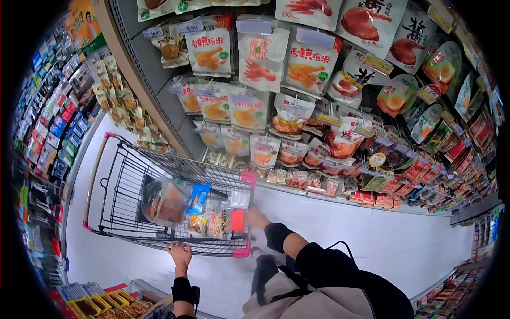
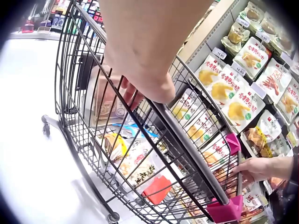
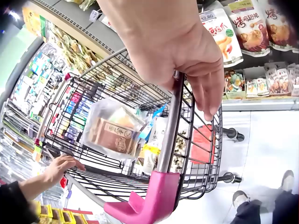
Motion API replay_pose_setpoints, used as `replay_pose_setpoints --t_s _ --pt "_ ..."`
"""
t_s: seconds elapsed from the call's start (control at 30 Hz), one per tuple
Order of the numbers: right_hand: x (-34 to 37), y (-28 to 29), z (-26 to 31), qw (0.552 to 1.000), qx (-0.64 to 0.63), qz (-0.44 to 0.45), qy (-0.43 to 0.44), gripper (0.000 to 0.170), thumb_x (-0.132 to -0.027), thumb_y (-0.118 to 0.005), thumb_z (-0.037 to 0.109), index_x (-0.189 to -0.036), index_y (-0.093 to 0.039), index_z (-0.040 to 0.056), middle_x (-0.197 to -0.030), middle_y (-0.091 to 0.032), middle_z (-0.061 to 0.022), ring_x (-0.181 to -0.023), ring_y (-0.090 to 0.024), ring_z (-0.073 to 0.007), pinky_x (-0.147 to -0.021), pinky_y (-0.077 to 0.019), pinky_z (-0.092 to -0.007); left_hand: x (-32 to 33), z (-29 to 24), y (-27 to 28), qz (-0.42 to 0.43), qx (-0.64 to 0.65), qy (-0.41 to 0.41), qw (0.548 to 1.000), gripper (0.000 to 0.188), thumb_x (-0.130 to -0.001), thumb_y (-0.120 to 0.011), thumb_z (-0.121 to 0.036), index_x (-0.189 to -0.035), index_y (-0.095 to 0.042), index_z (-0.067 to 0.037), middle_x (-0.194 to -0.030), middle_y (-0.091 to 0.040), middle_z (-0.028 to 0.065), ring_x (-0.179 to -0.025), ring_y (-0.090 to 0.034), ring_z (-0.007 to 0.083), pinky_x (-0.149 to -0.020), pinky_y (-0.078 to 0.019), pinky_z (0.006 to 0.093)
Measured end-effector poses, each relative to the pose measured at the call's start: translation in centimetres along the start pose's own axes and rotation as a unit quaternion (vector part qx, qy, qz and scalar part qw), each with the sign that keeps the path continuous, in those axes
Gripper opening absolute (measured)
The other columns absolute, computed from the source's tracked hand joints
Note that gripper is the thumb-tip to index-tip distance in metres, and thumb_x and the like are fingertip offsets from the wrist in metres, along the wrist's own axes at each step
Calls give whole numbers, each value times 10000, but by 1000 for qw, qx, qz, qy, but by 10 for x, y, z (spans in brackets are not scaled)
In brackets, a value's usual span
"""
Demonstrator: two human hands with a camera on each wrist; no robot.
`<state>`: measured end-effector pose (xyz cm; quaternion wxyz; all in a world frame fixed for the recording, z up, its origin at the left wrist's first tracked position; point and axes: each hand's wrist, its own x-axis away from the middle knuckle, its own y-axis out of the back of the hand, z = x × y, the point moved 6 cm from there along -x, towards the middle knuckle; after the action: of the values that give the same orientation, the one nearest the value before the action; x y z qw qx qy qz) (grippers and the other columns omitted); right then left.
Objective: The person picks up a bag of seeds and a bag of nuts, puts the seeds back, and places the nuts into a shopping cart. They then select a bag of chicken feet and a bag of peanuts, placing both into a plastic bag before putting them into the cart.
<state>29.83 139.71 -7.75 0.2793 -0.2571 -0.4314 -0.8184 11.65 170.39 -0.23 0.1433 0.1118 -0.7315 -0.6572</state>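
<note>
A black wire shopping cart [image 1: 175, 175] with pink corner pieces stands before me. My left hand [image 1: 180, 255] grips its near side rail, fingers bent over into the basket; the left wrist view shows the hand's heel on the rail. My right hand [image 3: 187, 65] holds the end rail between the pink corners, its fingers hanging over the outside. Inside the basket lie a clear plastic bag [image 3: 105, 116] around a brown package [image 3: 114, 135], a blue packet [image 1: 199, 198], a yellow-and-white packet [image 1: 197, 225], a speckled clear packet [image 1: 218, 223] and a red packet [image 1: 237, 220].
Tall shelving with hanging food pouches [image 1: 264, 56] runs along the cart's far side. More goods fill a shelf [image 1: 53, 127] at the left. Yellow-fronted trays [image 1: 101, 305] stand low at the bottom left. White floor [image 1: 319, 239] extends to the right, with my feet close to the cart.
</note>
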Motion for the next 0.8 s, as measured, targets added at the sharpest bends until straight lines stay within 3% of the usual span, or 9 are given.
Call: replay_pose_setpoints --t_s 0.03,0.13,0.27,0.37,0.43,0.53,0.6,0.67,0.8 --pt "6 4 4 1000 -5 22 -9 694 -764 -520 402 -1139 -257 -119 -1032 -515 -292 -969 -527 -392 -824 -407 -436 0 1 -1 -6 -8 -6 1000 302 -750 -442 -289 -765 -640 -61 -901 -598 78 -998 -456 292 -964 -174 523" --pt "11 11 7 999 22 -19 -34 461 -770 -421 198 -1141 -285 -40 -1020 -549 -256 -958 -549 -367 -818 -414 -420 1 0 0 -7 -6 -7 1000 300 -749 -437 -291 -763 -638 -69 -894 -597 73 -1009 -452 287 -966 -168 516" --pt "-31 -6 -25 996 61 -8 62 472 -789 -450 273 -1139 -389 -37 -1071 -521 -259 -971 -539 -362 -831 -412 -431 2 -4 1 -14 -25 -10 1000 286 -738 -449 -303 -728 -641 -91 -896 -591 69 -1004 -443 283 -958 -181 511" --pt "40 59 -5 988 -72 79 108 677 -766 -526 463 -1173 -312 -35 -802 -571 -179 -648 -601 -241 -512 -484 -341 2 3 -11 -61 -10 -39 997 287 -734 -460 -318 -703 -642 -98 -881 -596 64 -979 -445 292 -952 -180 517" --pt "32 61 -43 985 -76 52 144 561 -792 -537 376 -1160 -332 5 -810 -570 -150 -620 -598 -207 -489 -484 -323 1 3 -11 -14 6 -13 1000 276 -730 -480 -320 -850 -625 -118 -945 -580 65 -993 -447 279 -961 -163 526" --pt "68 101 -84 957 -271 29 96 443 -814 -530 281 -1127 -359 18 -885 -582 -114 -683 -609 -195 -537 -497 -311 -3 -11 -9 3 51 6 999 366 -705 -546 -281 -1037 -544 -127 -1009 -539 68 -1011 -448 251 -967 -163 534" --pt "109 135 -97 945 -309 17 109 377 -825 -512 240 -1109 -382 31 -925 -587 -97 -723 -612 -192 -579 -499 -302 -6 -47 3 -63 84 -53 993 328 -678 -591 -217 -981 -538 -100 -974 -531 91 -993 -461 262 -910 -273 484" --pt "148 164 -107 927 -353 -31 125 335 -835 -493 205 -1107 -390 38 -943 -586 -96 -734 -612 -189 -605 -498 -297 -12 -100 31 -29 168 -81 982 309 -672 -600 -187 -956 -536 -82 -946 -533 112 -952 -481 292 -847 -338 439" --pt "190 188 -131 883 -431 -95 161 272 -852 -458 154 -1096 -406 47 -962 -584 -96 -768 -610 -189 -657 -493 -292 -17 -215 85 -82 267 -234 931 306 -689 -583 -129 -973 -527 -31 -923 -544 151 -904 -500 335 -808 -384 403"
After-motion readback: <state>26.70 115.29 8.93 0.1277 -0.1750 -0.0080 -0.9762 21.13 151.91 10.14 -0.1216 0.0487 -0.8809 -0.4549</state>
